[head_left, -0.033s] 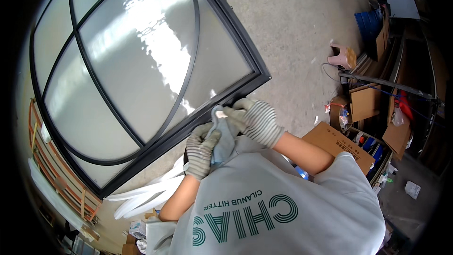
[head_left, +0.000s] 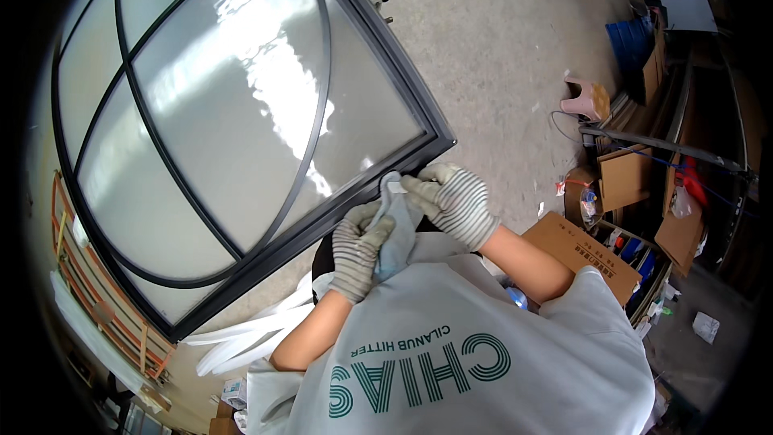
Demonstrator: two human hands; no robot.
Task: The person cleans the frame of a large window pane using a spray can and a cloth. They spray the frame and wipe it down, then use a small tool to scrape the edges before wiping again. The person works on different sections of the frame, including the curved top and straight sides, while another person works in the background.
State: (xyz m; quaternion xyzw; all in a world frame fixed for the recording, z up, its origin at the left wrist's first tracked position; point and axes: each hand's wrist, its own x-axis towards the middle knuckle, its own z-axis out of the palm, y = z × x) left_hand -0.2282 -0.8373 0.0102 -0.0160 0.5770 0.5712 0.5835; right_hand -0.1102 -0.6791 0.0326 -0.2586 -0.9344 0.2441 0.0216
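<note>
Hands in striped grey work gloves, left (head_left: 360, 243) and right (head_left: 451, 197), both gripping crumpled pale blue cloth (head_left: 394, 221), bunched between them for firm wiping, just below black-framed frosted glass panel (head_left: 241, 113).

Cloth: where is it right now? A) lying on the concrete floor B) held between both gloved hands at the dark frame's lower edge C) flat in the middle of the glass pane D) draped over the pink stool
B: the pale cloth is gripped by the left hand and the right hand, both in striped gloves, right beside the lower edge of the dark frame of the glass panel.
</note>
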